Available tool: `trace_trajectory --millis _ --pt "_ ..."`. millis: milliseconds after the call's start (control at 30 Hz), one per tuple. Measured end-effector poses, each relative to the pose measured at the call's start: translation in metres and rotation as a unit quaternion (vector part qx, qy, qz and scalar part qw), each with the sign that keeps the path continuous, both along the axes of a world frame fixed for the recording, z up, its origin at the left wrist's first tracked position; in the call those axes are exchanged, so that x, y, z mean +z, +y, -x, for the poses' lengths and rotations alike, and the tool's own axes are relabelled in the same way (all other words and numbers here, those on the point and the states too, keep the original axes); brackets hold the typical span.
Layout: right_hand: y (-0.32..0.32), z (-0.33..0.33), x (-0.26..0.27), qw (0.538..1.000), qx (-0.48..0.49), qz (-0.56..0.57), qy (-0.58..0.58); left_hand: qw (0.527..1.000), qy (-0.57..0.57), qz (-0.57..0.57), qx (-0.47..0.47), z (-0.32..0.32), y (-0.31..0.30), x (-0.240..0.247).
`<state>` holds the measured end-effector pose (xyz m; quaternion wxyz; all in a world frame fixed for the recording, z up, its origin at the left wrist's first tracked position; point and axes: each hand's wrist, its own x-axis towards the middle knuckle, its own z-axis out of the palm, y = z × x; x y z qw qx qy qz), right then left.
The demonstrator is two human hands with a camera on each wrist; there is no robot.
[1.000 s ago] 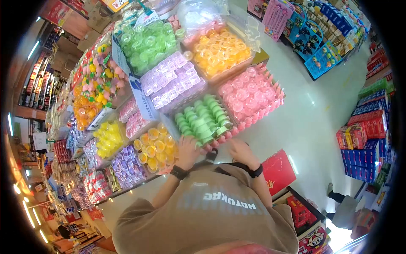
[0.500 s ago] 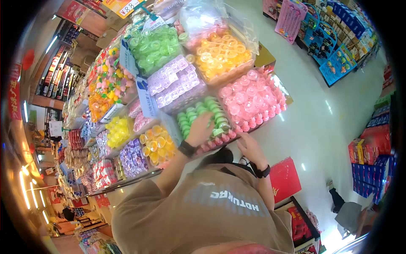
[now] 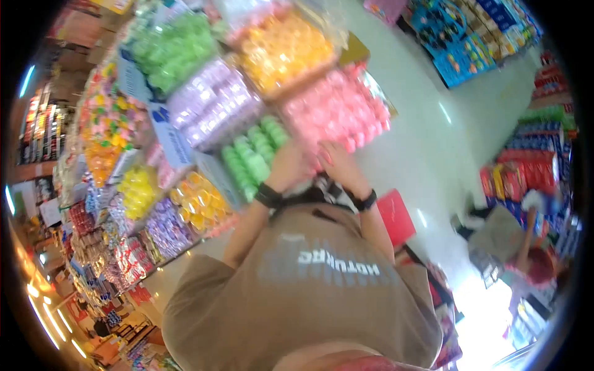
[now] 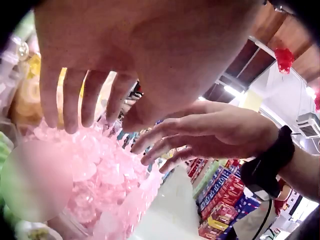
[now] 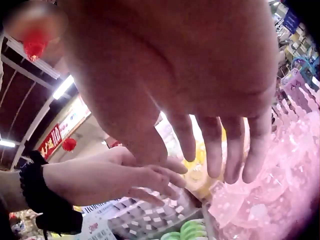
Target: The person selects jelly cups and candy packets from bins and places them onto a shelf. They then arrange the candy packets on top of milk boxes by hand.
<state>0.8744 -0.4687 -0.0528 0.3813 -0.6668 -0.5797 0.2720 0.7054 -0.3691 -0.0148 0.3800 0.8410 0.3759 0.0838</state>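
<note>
My left hand [image 3: 295,165] hovers at the near corner of the bin of pink translucent cups [image 3: 339,110], beside the green cups [image 3: 255,154]. Close to its right is my right hand [image 3: 340,163], by the same pink bin's front edge. In the left wrist view, the left hand's fingers [image 4: 72,100] hang loosely spread over the pink cups [image 4: 95,175] with nothing gripped. The right wrist view shows the right hand's fingers [image 5: 232,150] extended and slightly apart above the pink cups [image 5: 270,190], holding nothing.
Bins of purple packs [image 3: 213,102], orange cups [image 3: 284,52] and yellow-orange cups [image 3: 201,201] adjoin these. A red box [image 3: 396,216] stands to the right of my body. Another person [image 3: 498,238] is at the far right, near stacked cartons [image 3: 526,173].
My left hand reached in over the green cups, then came right to the pink bin's near corner. The right hand moved in toward it, and the head view shifted.
</note>
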Motion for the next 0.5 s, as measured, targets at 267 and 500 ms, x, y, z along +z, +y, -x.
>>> trace_trajectory --millis 267,500 --pt "-0.037 -0.005 -0.040 0.992 0.062 0.096 -0.057 0.990 -0.042 -0.085 -0.102 0.020 -0.024 -0.073" --pt "-0.038 -0.004 -0.041 0.982 0.065 0.174 -0.034 0.994 -0.024 0.001 -0.105 0.039 -0.016 -0.082"
